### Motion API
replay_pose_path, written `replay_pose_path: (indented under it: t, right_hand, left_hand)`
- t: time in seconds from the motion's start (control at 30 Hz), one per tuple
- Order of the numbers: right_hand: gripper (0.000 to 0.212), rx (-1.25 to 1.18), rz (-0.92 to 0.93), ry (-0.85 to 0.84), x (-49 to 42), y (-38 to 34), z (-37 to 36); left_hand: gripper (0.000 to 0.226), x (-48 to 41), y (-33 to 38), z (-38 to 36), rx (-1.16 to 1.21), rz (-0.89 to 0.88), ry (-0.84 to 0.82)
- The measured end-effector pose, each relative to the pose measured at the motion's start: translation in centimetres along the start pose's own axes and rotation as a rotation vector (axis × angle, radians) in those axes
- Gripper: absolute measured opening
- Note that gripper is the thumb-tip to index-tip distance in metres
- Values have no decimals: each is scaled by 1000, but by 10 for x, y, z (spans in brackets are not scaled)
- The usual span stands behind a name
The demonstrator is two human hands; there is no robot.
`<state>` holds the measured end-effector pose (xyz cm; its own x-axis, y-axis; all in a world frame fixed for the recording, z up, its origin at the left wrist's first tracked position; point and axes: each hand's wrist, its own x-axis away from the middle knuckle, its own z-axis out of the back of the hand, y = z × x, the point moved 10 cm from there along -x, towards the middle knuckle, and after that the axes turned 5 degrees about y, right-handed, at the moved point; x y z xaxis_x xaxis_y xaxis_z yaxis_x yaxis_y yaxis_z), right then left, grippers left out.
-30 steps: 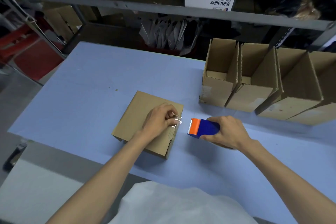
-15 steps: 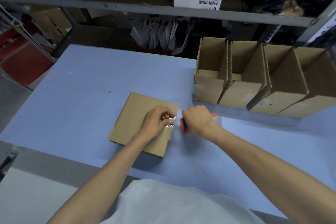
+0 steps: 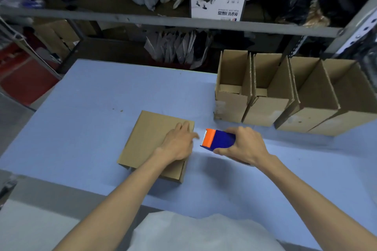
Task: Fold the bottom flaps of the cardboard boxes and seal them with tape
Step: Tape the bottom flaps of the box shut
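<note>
Light blue table (image 3: 81, 108), frame centre: 1 brown cardboard box (image 3: 151, 138) lies under the flat, straight-fingered left hand (image 3: 179, 142). Right hand (image 3: 242, 146) clamps blue-orange tape dispenser (image 3: 219, 138) just beside. Tape may wrinkle if box slides.

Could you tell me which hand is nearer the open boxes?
Right. The right hand, gripping the tape dispenser, is just before the open boxes; the left hand rests on the folded box.
</note>
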<state>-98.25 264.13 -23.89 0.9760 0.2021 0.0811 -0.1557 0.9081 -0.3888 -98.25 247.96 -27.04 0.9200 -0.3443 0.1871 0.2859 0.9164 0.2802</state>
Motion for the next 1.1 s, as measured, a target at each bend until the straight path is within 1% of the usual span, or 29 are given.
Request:
replay_pose_path:
  t: [0.07,0.1,0.13,0.17,0.2,0.23,0.27,0.33,0.4,0.53,0.6,0.73,0.77,0.9,1.03,1.1]
  right_hand:
    - [59,-134,24,65,7,1,14]
    - [61,-194,45,95,10,-1,20]
    - [62,-238,70,122,12,-3,27]
    - [63,-264,94,138,15,-6,32]
    - [63,-279,114,146,16,-10,35]
    - [63,-294,129,151,17,-13,38]
    - [62,-310,137,158,18,-15,41]
    - [61,-340,135,171,19,-19,45]
    - [62,-360,137,165,19,-22,47]
    - [66,-418,131,158,20,-23,50]
    - [66,-446,132,155,20,-23,52]
    - [60,-523,128,151,20,-22,54]
    - [59,-533,128,150,20,-21,54]
    - [63,-551,134,141,21,-19,52]
    - [60,-557,151,146,22,-21,50]
    - [58,-558,156,142,22,-23,49]
  left_hand:
    - [34,5,-13,18,462,214,204]
    - [33,9,-20,19,678,335,239]
    - [31,12,-20,12,861,431,198]
    - [28,15,-16,1,1033,496,113]
    - [26,17,-9,-7,1186,527,37]
    - [25,18,-3,-9,1301,527,-3]
    - [25,19,1,-7,1364,510,-7]
    - [23,20,-1,1,1387,475,39]
    - [26,21,-3,6,1379,446,70]
    - [39,22,1,14,1438,408,41]
    - [42,23,1,16,1425,390,51]
    - [22,23,-4,19,1455,421,74]
    - [19,23,-7,20,1464,436,81]
    - [19,23,-10,26,1470,450,66]
    - [24,22,-3,25,1362,447,8]
    - [22,21,-2,23,1316,456,11]
